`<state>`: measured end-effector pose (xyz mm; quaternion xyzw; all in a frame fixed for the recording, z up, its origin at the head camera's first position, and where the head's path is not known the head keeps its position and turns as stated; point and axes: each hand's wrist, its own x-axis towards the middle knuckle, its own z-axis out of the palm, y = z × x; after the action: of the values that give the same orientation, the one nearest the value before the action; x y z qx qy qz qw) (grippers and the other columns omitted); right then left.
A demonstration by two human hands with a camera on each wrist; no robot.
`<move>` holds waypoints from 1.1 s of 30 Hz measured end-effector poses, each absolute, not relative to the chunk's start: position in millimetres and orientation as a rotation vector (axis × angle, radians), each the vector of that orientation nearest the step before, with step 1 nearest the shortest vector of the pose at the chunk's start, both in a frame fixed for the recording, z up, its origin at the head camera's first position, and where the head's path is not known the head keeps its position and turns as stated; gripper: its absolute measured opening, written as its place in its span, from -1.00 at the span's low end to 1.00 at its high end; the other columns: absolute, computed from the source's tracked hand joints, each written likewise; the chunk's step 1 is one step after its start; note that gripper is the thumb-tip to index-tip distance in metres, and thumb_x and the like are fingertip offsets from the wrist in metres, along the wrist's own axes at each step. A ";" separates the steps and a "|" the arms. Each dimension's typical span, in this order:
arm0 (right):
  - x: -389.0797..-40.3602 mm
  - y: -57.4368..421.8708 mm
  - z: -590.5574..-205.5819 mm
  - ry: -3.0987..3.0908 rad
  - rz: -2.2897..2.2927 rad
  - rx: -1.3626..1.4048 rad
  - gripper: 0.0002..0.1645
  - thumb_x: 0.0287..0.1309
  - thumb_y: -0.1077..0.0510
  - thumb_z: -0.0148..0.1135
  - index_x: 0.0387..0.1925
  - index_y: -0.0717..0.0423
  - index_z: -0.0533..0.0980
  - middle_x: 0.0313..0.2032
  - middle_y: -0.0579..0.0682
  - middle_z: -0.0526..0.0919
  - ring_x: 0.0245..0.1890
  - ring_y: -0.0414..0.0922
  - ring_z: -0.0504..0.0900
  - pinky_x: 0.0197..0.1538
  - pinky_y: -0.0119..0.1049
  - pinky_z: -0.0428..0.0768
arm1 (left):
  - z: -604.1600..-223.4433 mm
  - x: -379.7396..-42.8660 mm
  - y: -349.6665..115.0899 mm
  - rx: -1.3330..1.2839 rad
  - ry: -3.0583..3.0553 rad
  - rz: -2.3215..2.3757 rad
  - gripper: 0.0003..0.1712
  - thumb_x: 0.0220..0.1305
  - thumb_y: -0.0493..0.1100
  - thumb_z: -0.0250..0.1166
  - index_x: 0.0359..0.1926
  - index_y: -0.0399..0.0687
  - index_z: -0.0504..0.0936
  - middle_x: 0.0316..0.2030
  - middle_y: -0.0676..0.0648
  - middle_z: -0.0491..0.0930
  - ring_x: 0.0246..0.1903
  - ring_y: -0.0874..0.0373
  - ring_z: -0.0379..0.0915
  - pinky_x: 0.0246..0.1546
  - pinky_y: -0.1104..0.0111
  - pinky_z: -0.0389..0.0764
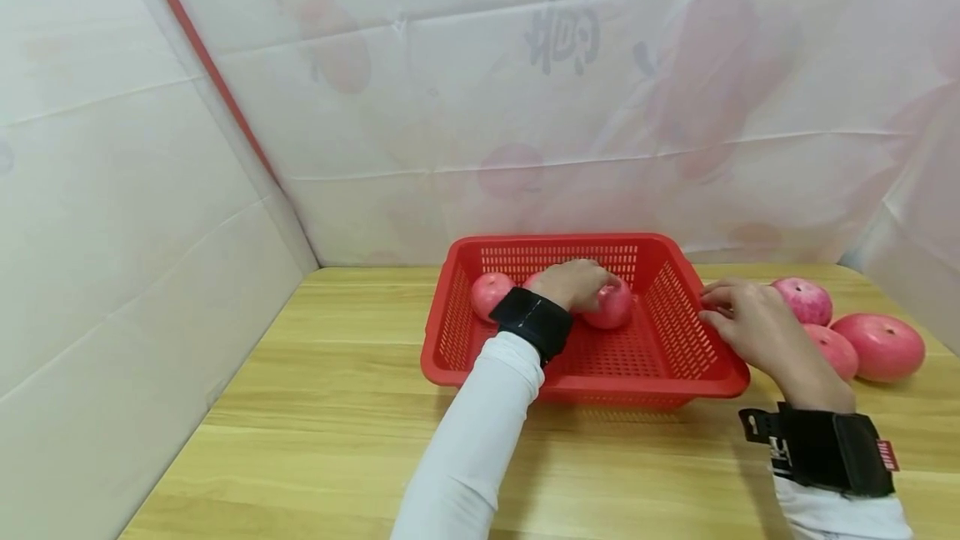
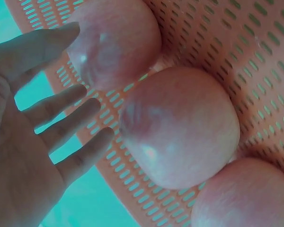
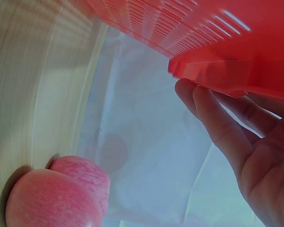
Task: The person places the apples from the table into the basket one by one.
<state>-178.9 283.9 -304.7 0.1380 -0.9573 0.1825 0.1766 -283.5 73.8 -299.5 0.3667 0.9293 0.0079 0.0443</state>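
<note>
A red plastic basket [image 1: 615, 390] with slotted walls holds three pinkish-red apples in a row along its back side. My left hand [image 1: 573, 283] reaches over it, close to the rightmost apple [image 1: 611, 307] and partly hiding the middle one. In the left wrist view, the left hand's [image 2: 42, 118] fingers are spread and extended, and the thumb overlaps one apple [image 2: 116, 42]. Another apple [image 2: 180, 127] lies just past the fingertips. My right hand [image 1: 757, 327] is at the basket's right rim, its fingertips [image 3: 185, 87] touching the rim's outer edge from below.
Right of the basket, beside my right forearm, lie three more apples: a streaked one [image 1: 804, 300], a big one [image 1: 881, 347] and a partly covered one [image 1: 832, 348]. The wooden table [image 1: 315, 407] meets a pale printed cloth wall [image 1: 450, 107] behind the basket.
</note>
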 end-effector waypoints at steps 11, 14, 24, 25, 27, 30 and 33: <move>-179.3 284.4 -305.0 -2.694 0.506 0.397 -0.80 -0.06 0.36 0.27 -0.33 0.42 0.58 -0.25 0.33 0.56 -0.28 0.22 0.54 -0.29 0.10 0.52 | -297.2 -277.5 68.6 1.010 2.888 -0.095 -0.50 0.26 -0.08 0.12 0.16 0.59 0.38 0.17 0.13 0.35 0.11 0.16 0.17 0.12 0.18 0.25; -179.9 284.2 -304.7 -2.687 0.505 0.404 -0.81 -0.07 0.36 0.27 -0.33 0.42 0.58 -0.25 0.33 0.56 -0.28 0.23 0.53 -0.28 0.10 0.52 | -297.3 -277.2 66.9 0.997 2.911 -0.102 -0.50 0.25 -0.08 0.12 0.16 0.58 0.39 0.16 0.12 0.36 0.10 0.16 0.18 0.10 0.19 0.27; -180.4 282.5 -304.3 -2.692 0.491 0.422 -0.80 -0.06 0.36 0.26 -0.33 0.42 0.58 -0.25 0.33 0.57 -0.28 0.24 0.54 -0.28 0.10 0.51 | -289.0 -275.9 61.9 1.056 2.920 -0.093 -0.56 0.25 -0.07 0.14 0.14 0.41 0.46 0.14 0.11 0.39 0.09 0.16 0.23 0.06 0.22 0.35; -180.4 282.3 -303.9 -2.699 0.502 0.414 -0.80 -0.06 0.36 0.26 -0.32 0.42 0.58 -0.25 0.34 0.56 -0.28 0.24 0.54 -0.28 0.10 0.51 | -287.3 -276.0 60.4 1.067 2.930 -0.084 -0.57 0.24 -0.07 0.14 0.14 0.39 0.48 0.12 0.11 0.40 0.07 0.16 0.26 0.05 0.24 0.36; -180.3 282.2 -302.9 -2.709 0.515 0.402 -0.78 -0.05 0.35 0.26 -0.30 0.43 0.58 -0.23 0.35 0.56 -0.28 0.24 0.54 -0.28 0.10 0.52 | -283.7 -276.6 56.8 1.091 2.949 -0.059 -0.59 0.23 -0.05 0.15 0.12 0.34 0.51 0.08 0.11 0.44 0.04 0.18 0.30 0.02 0.27 0.39; -180.5 282.4 -301.2 -2.713 0.530 0.388 -0.77 -0.05 0.35 0.27 -0.29 0.44 0.57 -0.23 0.36 0.56 -0.28 0.25 0.54 -0.28 0.12 0.52 | -278.9 -277.1 49.1 1.110 2.960 -0.022 -0.61 0.22 -0.06 0.16 0.09 0.27 0.54 0.03 0.11 0.48 0.02 0.21 0.33 -0.02 0.31 0.42; -180.7 283.0 -301.1 -2.706 0.518 0.397 -0.78 -0.05 0.35 0.27 -0.30 0.43 0.57 -0.24 0.36 0.56 -0.28 0.25 0.54 -0.27 0.12 0.51 | -275.4 -276.3 39.4 1.109 2.965 0.014 -0.62 0.21 -0.08 0.18 0.07 0.23 0.56 -0.01 0.11 0.51 0.01 0.23 0.35 -0.04 0.33 0.44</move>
<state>-180.7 283.0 -301.1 0.1403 -0.9566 0.1831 0.1781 -276.3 39.4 -275.4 0.3503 0.9365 0.0044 -0.0120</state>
